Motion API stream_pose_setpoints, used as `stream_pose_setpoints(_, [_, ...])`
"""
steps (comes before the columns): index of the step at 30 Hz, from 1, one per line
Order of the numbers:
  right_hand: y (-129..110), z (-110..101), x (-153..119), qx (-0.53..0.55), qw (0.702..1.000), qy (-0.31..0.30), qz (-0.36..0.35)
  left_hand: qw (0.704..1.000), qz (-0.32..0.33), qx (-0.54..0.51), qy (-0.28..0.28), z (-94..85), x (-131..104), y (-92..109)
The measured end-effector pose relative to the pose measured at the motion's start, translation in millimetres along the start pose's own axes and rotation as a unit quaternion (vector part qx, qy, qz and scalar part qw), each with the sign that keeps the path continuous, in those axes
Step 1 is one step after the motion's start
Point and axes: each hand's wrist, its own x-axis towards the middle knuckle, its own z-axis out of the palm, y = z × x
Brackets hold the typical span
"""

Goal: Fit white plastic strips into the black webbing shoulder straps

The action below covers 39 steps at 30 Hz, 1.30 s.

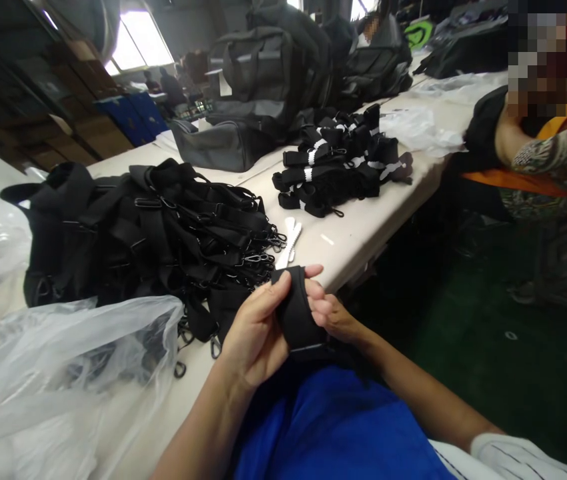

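Black strap [294, 317] in head view: held folded or wound near surface [373, 217], left hand [253, 327] closed on it, thumb on top; right hand [339, 323] alongside, its grip cannot be told. Bundles [331, 179] white-banded; loose pile [113, 247] seemingly not yet done.

Factory-like workshop, black straps [148, 230] heaped on a long table [351, 233], dark bags [258, 73] piled behind, cardboard boxes [96, 137] stacked at left

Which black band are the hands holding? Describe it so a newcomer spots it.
On the pale table, find the heap of black straps. Right of its near end, above the blue garment, left hand and right hand hold the black band. Unlike the heaped straps, it is gripped.
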Motion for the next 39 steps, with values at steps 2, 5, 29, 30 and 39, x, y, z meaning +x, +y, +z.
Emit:
stream_pose_setpoints(2, [-5.2,1.9,0.4,0.028,0.999,0.031,-0.033,0.998,0.046,0.017,0.028,-1.0,2.0,9.3])
stream_pose_setpoints(5, [-9.5,3.9,0.0,0.085,0.994,0.025,-0.059,0.990,0.108,0.069,0.061,-8.5,7.4,15.8])
stream_pose_setpoints(29, [-24.7,17.0,5.9,0.225,0.974,0.002,0.013,0.882,0.244,0.403,-0.023,-27.6,23.2,-8.8])
stream_pose_setpoints(30, [-27.1,16.8,5.0,0.217,0.976,-0.004,0.012,0.869,0.251,0.427,-0.023,-27.2,22.0,-8.5])
stream_pose_setpoints(39, [-25.8,19.9,-2.4,0.043,0.996,-0.017,-0.071,0.870,0.249,0.425,-0.028,-28.7,17.9,-6.0])
